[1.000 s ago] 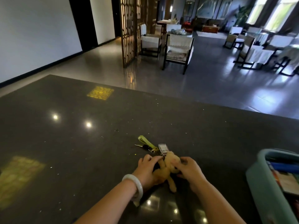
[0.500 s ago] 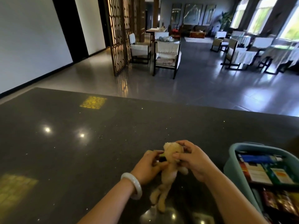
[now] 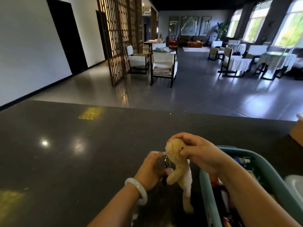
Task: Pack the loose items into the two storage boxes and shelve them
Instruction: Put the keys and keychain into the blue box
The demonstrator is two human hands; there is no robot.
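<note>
Worktop (image 3: 65, 161): dark polished stone filling the lower half of the frame, with ceiling lights mirrored in it at the left.
Left hand (image 3: 151, 168): low and just left of centre, a pale bangle (image 3: 139, 190) on the wrist. The fingers are curled round something small and dark with a greenish glint, pressed against the toy's side. It looks like a key ring or strap joined to the toy, but it is too hidden to name.
Plush toy (image 3: 177, 163): a tan, fuzzy soft animal at lower centre, held clear above the worktop. Its head is up and its body and legs hang limp below.
How it should handle: by its droop, very light and fully soft. It should not be fragile and the pile should not be slippery. It will fold and squash to fit a gap, so a firm pinch does no harm. The attached metal bit may swing or snag.
Right hand (image 3: 199, 154): right of centre, thumb and fingers clamped on the toy's head from above.
Where to take hold: the head or the trunk gives the fullest purchase. A leg would let it dangle.
Storage box (image 3: 205, 190): teal plastic at lower right, touching the toy's right side and already crowded with packets. A tight spot there should suit the toy.
</note>
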